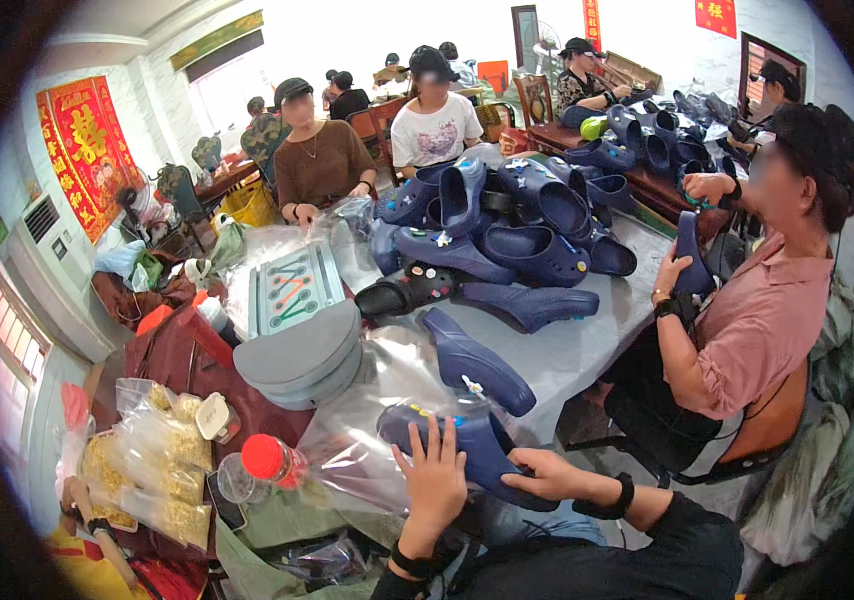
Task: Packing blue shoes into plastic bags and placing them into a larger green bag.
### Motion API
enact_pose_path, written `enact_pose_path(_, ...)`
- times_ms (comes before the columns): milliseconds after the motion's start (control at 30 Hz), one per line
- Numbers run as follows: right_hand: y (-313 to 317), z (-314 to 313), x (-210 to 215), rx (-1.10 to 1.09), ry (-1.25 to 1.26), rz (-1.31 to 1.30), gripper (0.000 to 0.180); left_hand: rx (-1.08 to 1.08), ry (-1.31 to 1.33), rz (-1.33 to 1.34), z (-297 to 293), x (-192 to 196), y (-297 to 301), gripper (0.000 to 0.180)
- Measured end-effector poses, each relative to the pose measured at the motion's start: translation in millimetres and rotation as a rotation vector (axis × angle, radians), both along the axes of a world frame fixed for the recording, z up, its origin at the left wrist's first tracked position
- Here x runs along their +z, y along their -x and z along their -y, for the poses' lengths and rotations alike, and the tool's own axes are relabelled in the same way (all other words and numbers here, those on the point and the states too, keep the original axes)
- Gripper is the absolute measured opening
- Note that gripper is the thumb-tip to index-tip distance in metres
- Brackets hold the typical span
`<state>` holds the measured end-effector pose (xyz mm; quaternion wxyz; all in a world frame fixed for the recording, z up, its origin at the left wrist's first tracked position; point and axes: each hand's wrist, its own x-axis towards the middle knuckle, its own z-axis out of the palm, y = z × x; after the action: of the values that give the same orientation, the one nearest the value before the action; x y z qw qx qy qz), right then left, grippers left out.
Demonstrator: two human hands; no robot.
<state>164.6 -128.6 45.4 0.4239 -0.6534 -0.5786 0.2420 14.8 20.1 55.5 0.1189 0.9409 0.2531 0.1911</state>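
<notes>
Close in front of me is a navy blue foam clog, its toe to the left. My left hand lies over its front part, fingers stretched out and spread against it. The heel end is in the grip of my right hand, thumb on top and fingers curled at the strap side. Just beyond it another navy clog lies on the plastic-covered table, with a white charm on it. A dark clog with charms sits farther back beside a large heap of navy clogs.
To the left are a grey rounded case, a tray with coloured lines, a red-lidded jar and bags of small yellowish pieces. A person in pink handles a clog at right. Other people sit across the table.
</notes>
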Motion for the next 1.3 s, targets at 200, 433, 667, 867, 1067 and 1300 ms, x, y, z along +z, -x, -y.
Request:
enact_pose_path(200, 15.8, 9.8, 0.6, -0.084, -0.015, 0.163, 0.027, -0.005, -0.072, 0.031, -6.8, -7.6, 2.7, 0.055)
enact_pose_path(433, 12.8, 15.3, -8.2, -0.077, 0.062, 0.111, 0.029, 0.010, -0.100, 0.075, -16.3, -34.3, -9.0, 0.047)
enact_pose_path(667, 14.4, 6.6, -6.0, -0.160, -0.087, 0.199, 0.023, -0.032, 0.030, 0.126, -16.9, -28.4, 0.0, 0.047)
enact_pose_path(867, 18.5, 9.0, -12.8, -0.092, -0.027, 0.150, 0.024, -0.072, 0.013, 0.125, -13.8, -26.6, 0.9, 0.049)
enact_pose_path(1067, 18.9, -6.6, -34.7, -0.165, 0.009, -0.443, 0.021, -0.200, -0.045, 0.039, -1.3, -11.8, 1.2, 0.047)
enact_pose_path(1300, 22.1, -38.3, -43.0, -0.128, 0.041, -0.407, 0.017, -0.239, -0.001, 0.094, 2.9, -5.1, 13.2, 0.052)
